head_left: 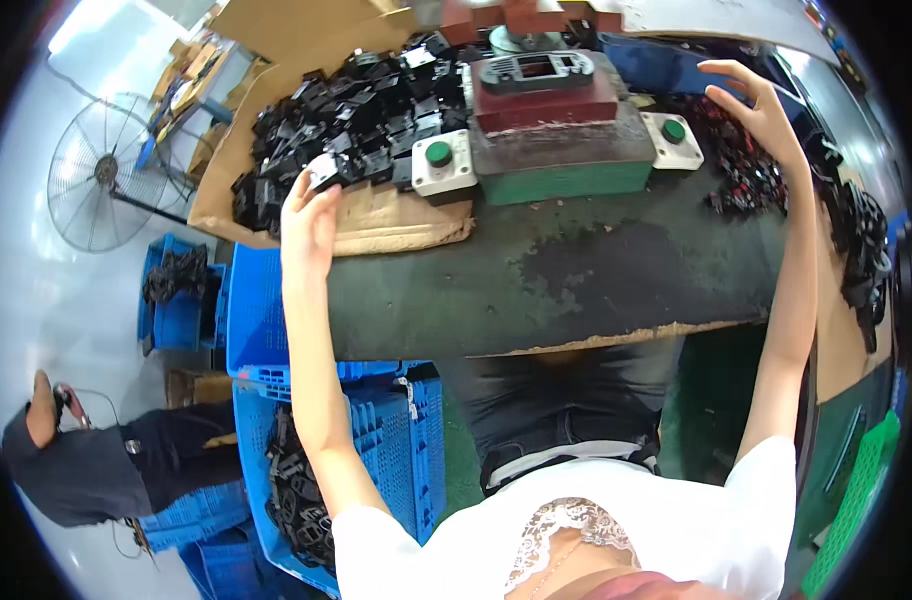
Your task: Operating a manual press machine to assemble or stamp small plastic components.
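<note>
The left hand (310,218) pinches a shiny black part (325,174) beside a heaped cardboard box (214,192), while the right hand (768,118), fingers loosely open, hangs near small red-and-black pieces (744,165).

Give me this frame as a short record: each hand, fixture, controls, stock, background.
left hand: fingers on a glossy black plastic part; grip firmness unclear
right hand: raised, fingers parted, nothing visible in it, near a heap of small red-and-black parts
fixture: dark-red block on a green-sided base, grey-and-black oblong piece on top
controls: round green buttons on white boxes, left and right of base
stock: black parts heaped in brown cardboard box
background: grey wire-cage floor fan
</note>
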The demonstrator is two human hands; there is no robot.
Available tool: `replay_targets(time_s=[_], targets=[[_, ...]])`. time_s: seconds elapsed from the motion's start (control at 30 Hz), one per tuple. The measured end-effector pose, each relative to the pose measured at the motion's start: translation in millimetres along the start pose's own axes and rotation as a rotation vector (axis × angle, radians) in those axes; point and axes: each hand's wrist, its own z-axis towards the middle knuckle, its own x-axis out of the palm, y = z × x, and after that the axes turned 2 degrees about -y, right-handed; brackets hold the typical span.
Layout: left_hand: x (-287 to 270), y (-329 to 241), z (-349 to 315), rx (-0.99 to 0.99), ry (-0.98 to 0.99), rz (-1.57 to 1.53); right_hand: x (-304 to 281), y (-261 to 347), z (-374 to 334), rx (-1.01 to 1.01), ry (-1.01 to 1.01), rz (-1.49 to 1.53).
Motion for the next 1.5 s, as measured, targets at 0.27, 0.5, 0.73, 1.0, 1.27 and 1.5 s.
replay_targets(time_s=[0.27, 0.5, 0.73, 1.0, 1.27, 1.5], targets=[[18.1, -12.4, 16.6, -0.168, 0.105, -0.358, 16.7, -69.7, -35.2, -0.009, -0.212, -0.339], [68.6, -12.1, 25.1, -0.084, 0.153, -0.048, 46.0, -83.3, -35.5, -0.031, -0.028, -0.574], [137.3, -2.3, 26.4, 0.066, 0.391, 0.3, 53.2, -78.4, -37.7, 0.068, -0.032, -0.609], [184.9, 10.6, 42.2, 0.274, 0.468, 0.582, 43.7, -68.5, -33.1, -0.031, -0.146, -0.458], [206.6, 35.2, 62.1, 0.277, 0.435, 0.536, 40.7, -60.7, -30.3, -0.09, -0.224, -0.193], [206.6, 43.8, 74.5, 0.671, 0.501, 0.817, 39.8, -63.2, -32.3, -0.081, -0.194, -0.158]])
